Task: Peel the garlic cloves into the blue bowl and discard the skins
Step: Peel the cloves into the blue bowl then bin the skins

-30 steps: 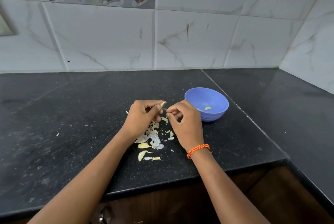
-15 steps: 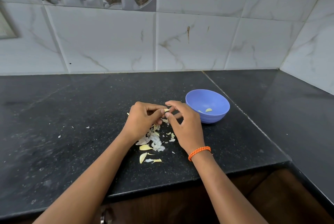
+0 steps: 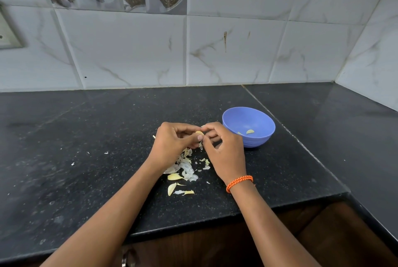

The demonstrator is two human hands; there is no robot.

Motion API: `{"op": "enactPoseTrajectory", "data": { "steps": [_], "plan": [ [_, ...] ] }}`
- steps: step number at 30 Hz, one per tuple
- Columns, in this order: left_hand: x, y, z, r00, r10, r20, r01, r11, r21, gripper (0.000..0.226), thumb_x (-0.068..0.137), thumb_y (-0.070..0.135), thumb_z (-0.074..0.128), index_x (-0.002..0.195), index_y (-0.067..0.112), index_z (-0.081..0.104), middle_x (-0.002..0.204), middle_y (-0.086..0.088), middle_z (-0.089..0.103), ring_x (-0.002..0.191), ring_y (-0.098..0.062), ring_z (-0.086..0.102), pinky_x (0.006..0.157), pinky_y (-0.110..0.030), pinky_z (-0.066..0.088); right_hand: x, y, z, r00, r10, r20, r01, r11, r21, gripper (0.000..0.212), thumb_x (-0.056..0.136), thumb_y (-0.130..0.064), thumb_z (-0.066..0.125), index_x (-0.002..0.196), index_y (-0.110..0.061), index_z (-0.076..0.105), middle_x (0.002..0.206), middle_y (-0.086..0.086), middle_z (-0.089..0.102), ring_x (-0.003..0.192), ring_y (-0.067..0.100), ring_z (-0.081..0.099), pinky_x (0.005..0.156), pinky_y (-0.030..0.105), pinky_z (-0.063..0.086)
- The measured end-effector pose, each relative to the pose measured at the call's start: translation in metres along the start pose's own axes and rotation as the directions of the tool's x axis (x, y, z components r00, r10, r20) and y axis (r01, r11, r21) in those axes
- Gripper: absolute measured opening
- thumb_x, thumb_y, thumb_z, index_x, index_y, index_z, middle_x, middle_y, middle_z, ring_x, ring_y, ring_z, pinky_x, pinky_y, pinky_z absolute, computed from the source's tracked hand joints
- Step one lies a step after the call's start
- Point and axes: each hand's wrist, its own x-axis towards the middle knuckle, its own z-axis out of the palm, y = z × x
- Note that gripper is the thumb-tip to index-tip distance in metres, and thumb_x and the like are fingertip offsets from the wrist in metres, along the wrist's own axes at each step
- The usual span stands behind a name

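The black bench [image 3: 86,159] carries the blue bowl [image 3: 258,140] at right, with a peeled clove [image 3: 250,131] inside. Left of the bowl, the left hand [image 3: 172,144] and right hand [image 3: 224,152] meet, their curled fingers pinching one garlic clove [image 3: 199,133]. Loose skins [image 3: 185,167] lie beneath on the bench.

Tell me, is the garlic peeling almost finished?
Not yet. The blue bowl holds a peeled clove. The left hand and right hand pinch another clove. Unpeeled-looking cloves and the skins remain on the counter.
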Motion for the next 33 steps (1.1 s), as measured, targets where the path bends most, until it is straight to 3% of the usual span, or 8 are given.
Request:
{"op": "enactPoseTrajectory", "data": {
  "steps": [4,11,16,21,24,29,33],
  "plan": [
    [0.0003,-0.0011,0.0004,1.0,-0.02,0.014,0.02,0.998,-0.054,0.02,0.096,0.007,0.08,0.116,0.007,0.083,0.093,-0.015,0.082,0.087,-0.042,0.079,0.085,-0.042,0.068,-0.0006,-0.0015,-0.0003,1.0,-0.022,0.0,0.022,1.0,0.018,0.017,0.097,-0.013,0.069,0.109,-0.025,0.072,0.077,-0.011,0.073,0.074,0.009,0.072,0.064,0.041,0.061],
    [0.0,0.0005,0.0006,0.999,-0.031,0.018,0.032,0.997,-0.069,0.022,0.097,0.003,0.077,0.118,0.007,0.082,0.096,-0.01,0.083,0.089,-0.036,0.08,0.083,-0.034,0.066,-0.0003,-0.0015,-0.0006,0.999,-0.023,0.022,0.023,0.999,0.036,0.019,0.098,-0.014,0.069,0.113,-0.026,0.071,0.078,-0.011,0.073,0.076,0.009,0.072,0.065,0.039,0.061],
    [-0.0002,0.0003,-0.0024,1.0,-0.011,0.023,0.011,1.0,-0.011,0.023,0.093,0.007,0.082,0.116,0.008,0.083,0.095,-0.008,0.083,0.085,-0.034,0.08,0.083,-0.039,0.067,0.0009,0.0005,0.0003,0.999,0.003,0.046,-0.006,0.998,0.061,0.011,0.1,-0.017,0.071,0.109,-0.023,0.072,0.099,-0.016,0.074,0.092,0.006,0.071,0.071,0.032,0.06],
    [-0.0004,0.0043,-0.0034,0.999,-0.024,0.031,0.026,0.998,-0.051,0.035,0.089,0.005,0.085,0.123,0.008,0.077,0.089,-0.016,0.081,0.078,-0.034,0.079,0.079,-0.041,0.068,0.0012,0.0001,-0.0034,0.993,0.1,0.065,-0.113,0.965,0.235,0.02,0.096,-0.009,0.074,0.112,-0.021,0.072,0.089,-0.012,0.075,0.086,0.009,0.071,0.068,0.021,0.056],
    [-0.0004,0.0047,-0.0034,0.999,-0.045,0.022,0.047,0.996,-0.075,0.024,0.089,0.004,0.085,0.113,0.003,0.078,0.088,-0.02,0.08,0.076,-0.034,0.078,0.076,-0.039,0.068,0.0009,0.0013,-0.0036,0.989,0.123,0.079,-0.141,0.941,0.307,0.021,0.097,-0.007,0.073,0.115,-0.02,0.072,0.091,-0.014,0.076,0.084,0.012,0.073,0.069,0.031,0.062],
    [-0.0023,0.0064,-0.0033,0.996,-0.091,0.018,0.093,0.992,-0.087,0.014,0.091,0.007,0.083,0.099,-0.005,0.08,0.083,-0.026,0.077,0.071,-0.03,0.075,0.07,-0.034,0.067,0.0006,0.0049,-0.0032,0.989,0.136,0.05,-0.144,0.944,0.297,0.02,0.099,-0.01,0.071,0.114,-0.022,0.075,0.097,-0.008,0.074,0.088,0.016,0.071,0.074,0.036,0.063],
    [-0.0031,0.0083,-0.0042,0.995,-0.094,0.028,0.096,0.99,-0.104,0.012,0.094,0.005,0.08,0.1,-0.005,0.08,0.086,-0.029,0.076,0.072,-0.029,0.075,0.071,-0.035,0.067,0.001,0.0035,-0.003,0.994,0.103,0.043,-0.11,0.962,0.249,0.02,0.1,-0.01,0.07,0.114,-0.022,0.077,0.102,-0.006,0.073,0.091,0.015,0.071,0.072,0.025,0.058]
  ]
}}
